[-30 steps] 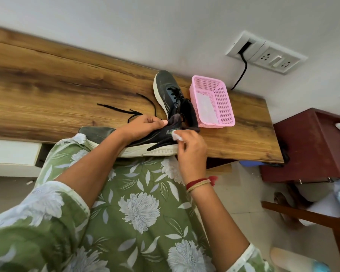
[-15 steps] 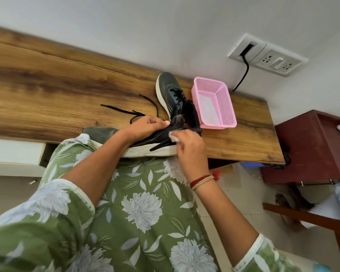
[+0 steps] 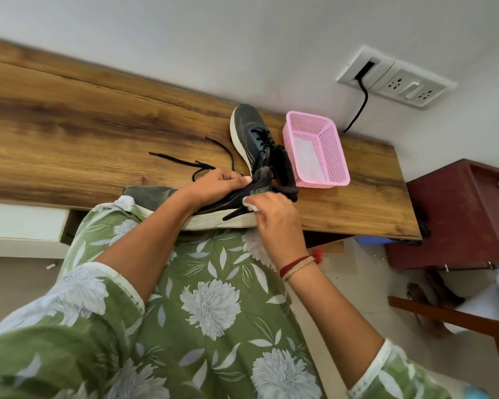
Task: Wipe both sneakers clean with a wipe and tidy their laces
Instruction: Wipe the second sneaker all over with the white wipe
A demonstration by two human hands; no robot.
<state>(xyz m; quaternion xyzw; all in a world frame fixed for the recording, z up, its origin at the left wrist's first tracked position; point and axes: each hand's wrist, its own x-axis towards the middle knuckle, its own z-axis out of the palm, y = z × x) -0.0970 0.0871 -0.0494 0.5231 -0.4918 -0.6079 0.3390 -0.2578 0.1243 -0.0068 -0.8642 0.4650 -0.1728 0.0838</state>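
Observation:
A dark sneaker with a white sole (image 3: 213,210) lies on its side at the wooden table's front edge, partly over my lap. My left hand (image 3: 216,187) grips its upper from above. My right hand (image 3: 272,210) pinches a small white wipe (image 3: 249,203) against the sneaker's side near the heel. The second dark sneaker (image 3: 249,133) stands upright on the table just behind, toe pointing away. Loose black laces (image 3: 190,162) trail over the table to the left.
A pink mesh basket (image 3: 333,151) stands right of the upright sneaker. The wooden table (image 3: 69,133) runs along a white wall with a socket panel (image 3: 398,79) and black cable. A dark red cabinet (image 3: 455,214) and a wooden chair (image 3: 455,318) are at right.
My right hand with the wipe has shifted slightly over the sneaker's side near the heel. My left hand keeps its hold on the sneaker, which has not moved.

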